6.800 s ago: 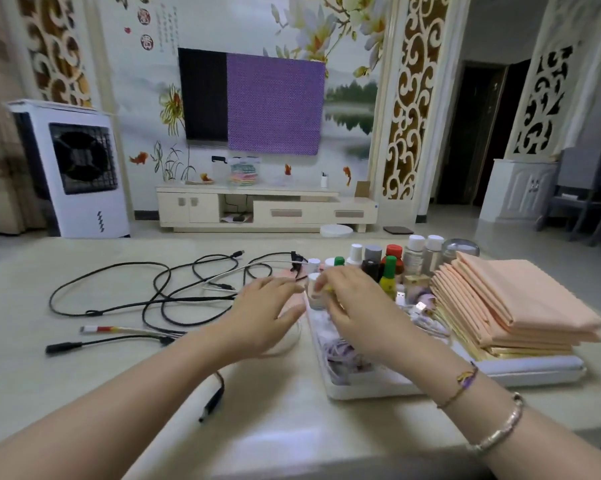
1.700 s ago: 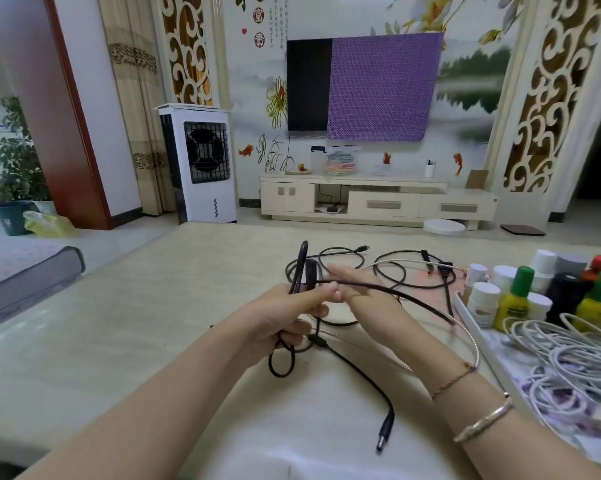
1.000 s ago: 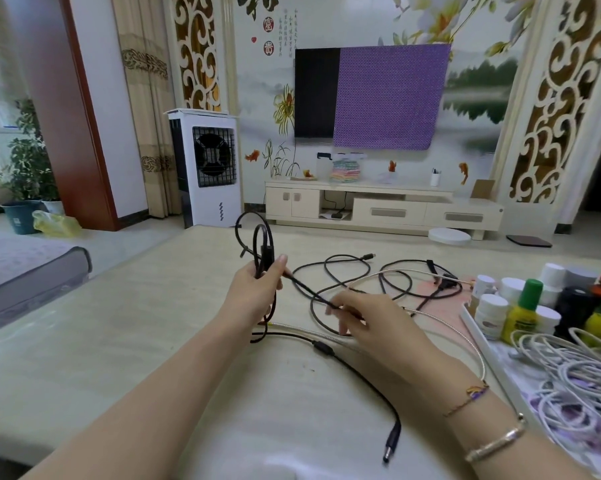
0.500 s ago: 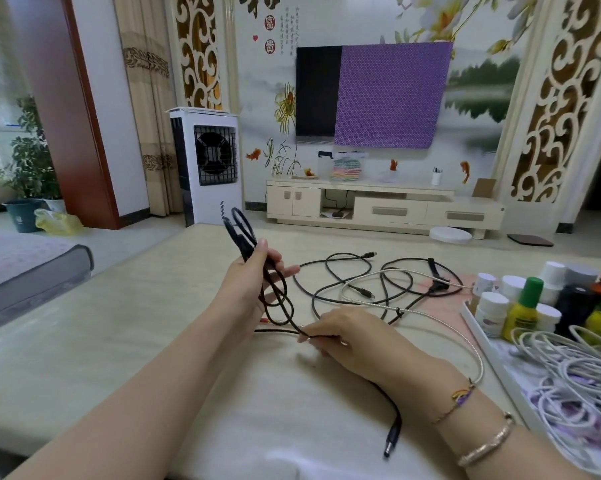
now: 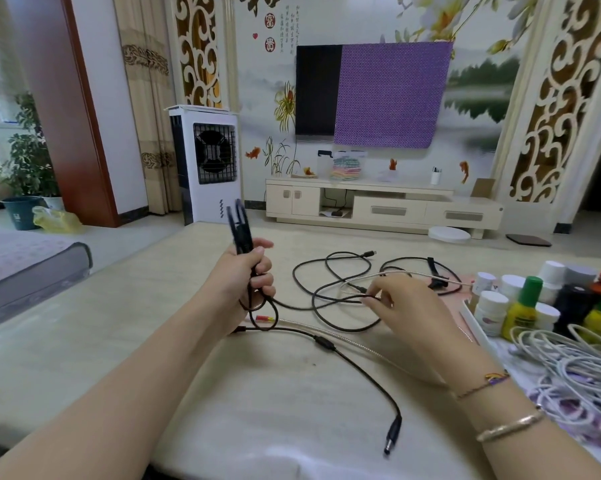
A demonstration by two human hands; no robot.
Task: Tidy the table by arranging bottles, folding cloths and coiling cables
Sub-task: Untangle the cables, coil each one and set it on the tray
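On the table (image 5: 119,341), your left hand (image 5: 238,277) grips the gathered loops of the black cable (image 5: 326,299); right fingers (image 5: 373,299) pinch its slack run. It looks light, limp, springy: take hold near each bend.

Wall-mounted TV (image 5: 318,90) on floral mural wall, purple cloth (image 5: 390,95) draped over its right part. Low cream TV cabinet (image 5: 382,207) below. White air cooler (image 5: 205,164) left of cabinet; red-brown pillar (image 5: 70,109), potted plant (image 5: 25,164) further left.
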